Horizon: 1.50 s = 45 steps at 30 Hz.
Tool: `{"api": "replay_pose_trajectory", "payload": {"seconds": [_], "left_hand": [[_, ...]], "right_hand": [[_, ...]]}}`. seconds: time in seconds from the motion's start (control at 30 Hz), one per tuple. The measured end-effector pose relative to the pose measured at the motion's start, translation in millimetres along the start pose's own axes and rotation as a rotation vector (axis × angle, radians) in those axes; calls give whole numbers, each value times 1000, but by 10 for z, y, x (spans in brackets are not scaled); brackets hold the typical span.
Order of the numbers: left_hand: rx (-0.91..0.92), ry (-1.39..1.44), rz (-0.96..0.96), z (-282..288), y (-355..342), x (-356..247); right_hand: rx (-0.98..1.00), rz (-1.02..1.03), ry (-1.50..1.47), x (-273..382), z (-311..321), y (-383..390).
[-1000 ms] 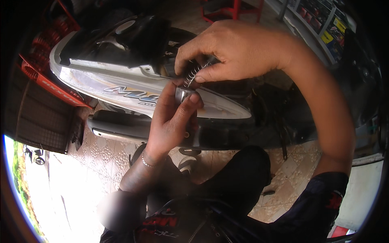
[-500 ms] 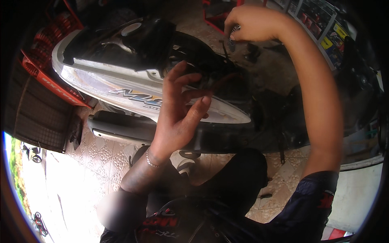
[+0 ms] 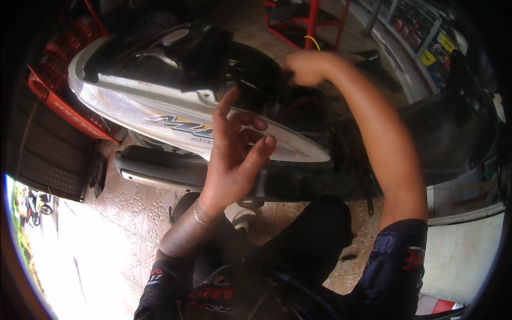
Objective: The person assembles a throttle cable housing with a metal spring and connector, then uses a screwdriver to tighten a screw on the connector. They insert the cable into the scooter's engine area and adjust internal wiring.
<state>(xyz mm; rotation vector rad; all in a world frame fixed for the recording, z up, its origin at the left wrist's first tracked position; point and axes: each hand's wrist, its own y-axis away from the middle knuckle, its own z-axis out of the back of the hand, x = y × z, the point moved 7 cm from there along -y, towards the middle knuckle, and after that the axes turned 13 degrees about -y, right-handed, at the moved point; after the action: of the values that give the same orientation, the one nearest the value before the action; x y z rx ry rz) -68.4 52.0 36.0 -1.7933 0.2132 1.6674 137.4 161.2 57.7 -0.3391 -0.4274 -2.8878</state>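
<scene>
A scooter with a white side panel [image 3: 133,109] stands across my front, its seat off and its dark inner frame [image 3: 256,80] laid bare. My left hand [image 3: 232,165], with a bracelet at the wrist, is raised before the panel's right half. Its index finger points up, the other fingers curl loosely, and nothing shows in it. Beyond, my right hand [image 3: 308,68] is closed at the far side of the open frame. A small dark bit shows at its fingers; the hand hides what it is.
Red racks [image 3: 69,109] stand at the left, and a red metal stand [image 3: 312,24] is behind my right hand. A glass display case [image 3: 421,42] lines the back right. The scooter's dark front part [image 3: 442,125] reaches right. A thin dark tool [image 3: 348,258] lies on the tiled floor [image 3: 136,208].
My right hand has come down and left, from above the floor to the edge of the scooter's frame. The left hand has barely moved, its fingers curled slightly more.
</scene>
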Motion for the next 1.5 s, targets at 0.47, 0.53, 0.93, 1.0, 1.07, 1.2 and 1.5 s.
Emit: {"api": "replay_pose_trajectory", "payload": {"seconds": [0.47, 0.53, 0.93, 1.0, 1.07, 1.2, 1.5], "left_hand": [[34, 9, 21, -15, 64, 54], [47, 23, 29, -3, 76, 67], [77, -41, -49, 47, 90, 116], [84, -83, -73, 54, 94, 112], [91, -77, -67, 56, 101, 120], [100, -16, -36, 59, 113, 146], [144, -2, -11, 34, 119, 157]], "right_hand": [[-73, -123, 172, 34, -175, -129], [-86, -144, 197, 46, -184, -139], [-50, -282, 238, 62, -294, -251], [-45, -272, 230, 77, -330, -278], [-25, -257, 218, 65, -369, -305], [-6, -255, 177, 9, -432, -341], [174, -235, 174, -16, -532, -416]]}}
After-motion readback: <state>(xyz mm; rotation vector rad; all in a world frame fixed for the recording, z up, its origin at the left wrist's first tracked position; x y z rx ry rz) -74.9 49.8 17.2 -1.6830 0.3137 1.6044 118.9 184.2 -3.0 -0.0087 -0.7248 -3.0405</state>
